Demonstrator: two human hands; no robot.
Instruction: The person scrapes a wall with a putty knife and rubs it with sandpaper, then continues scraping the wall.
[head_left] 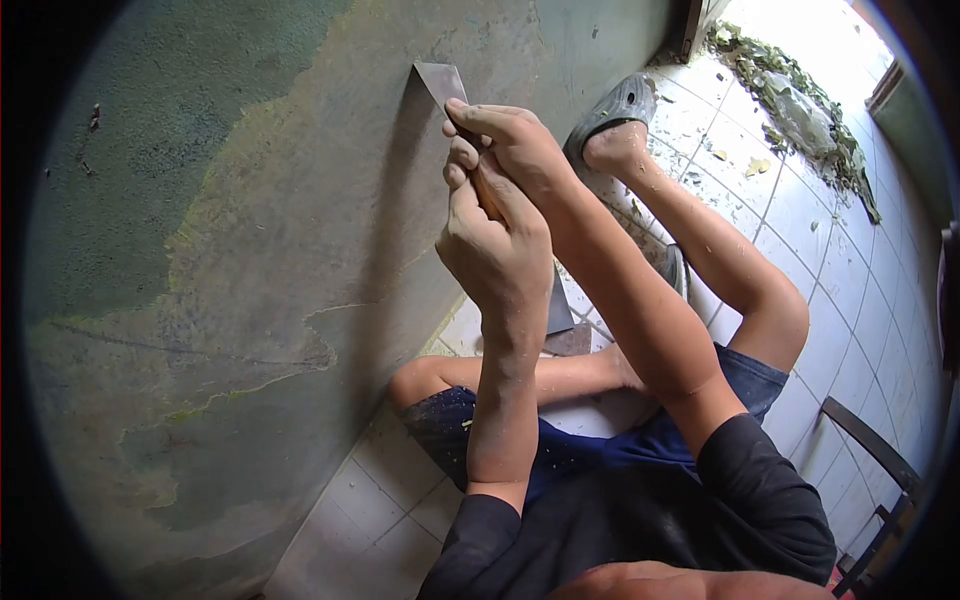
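Observation:
My left hand (492,240) is closed round the brown handle of a scraper. Higher up, my right hand (515,145) grips the same scraper near its blade, with the thumb along it. The flat metal blade (443,84) points up and to the left, its end at the grey-green wall (280,230). Patches of differing colour and ragged paint edges mark the wall. My fingers hide part of the handle and the lower blade.
White floor tiles (820,300) carry scattered flakes. My bent legs and a grey clog (625,105) are to the right. A flat dark metal piece (560,305) lies behind my left wrist. Leafy debris (800,120) lies at the top right, and a dark chair-like frame (870,440) stands at the lower right.

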